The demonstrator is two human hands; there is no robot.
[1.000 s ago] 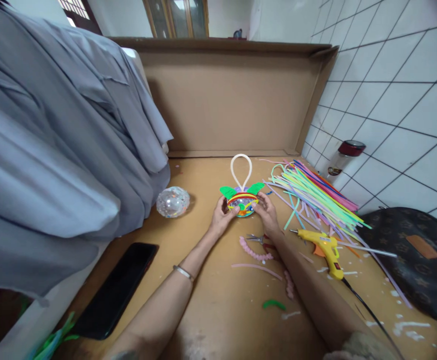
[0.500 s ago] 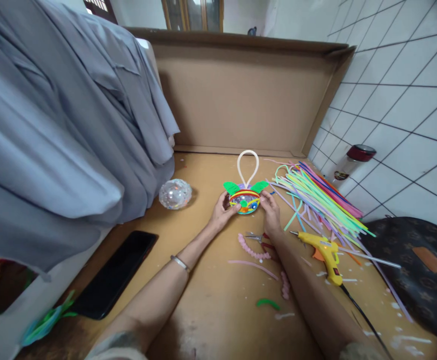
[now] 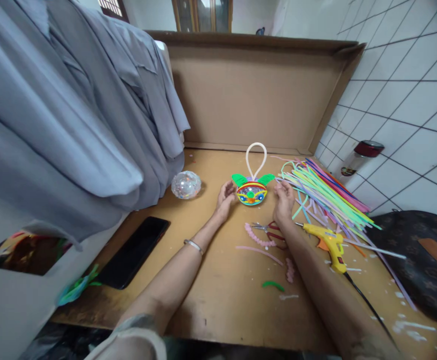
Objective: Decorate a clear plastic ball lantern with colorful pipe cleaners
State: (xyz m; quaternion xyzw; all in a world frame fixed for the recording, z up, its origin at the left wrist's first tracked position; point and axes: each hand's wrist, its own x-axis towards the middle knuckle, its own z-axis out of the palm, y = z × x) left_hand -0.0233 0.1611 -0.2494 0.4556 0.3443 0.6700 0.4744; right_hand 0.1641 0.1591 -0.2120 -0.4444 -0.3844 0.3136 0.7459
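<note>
Decorated ball, one: just released, stood unaided on counter. Left hand, right hand: drawn apart beside it, fingers open, empty.

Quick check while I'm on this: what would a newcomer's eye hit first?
Likely the decorated ball with green ears and a white loop, sitting between the left hand and right hand. Next, the colorful pipe cleaners piled right of it, and the yellow glue gun lying nearer the camera.
</note>
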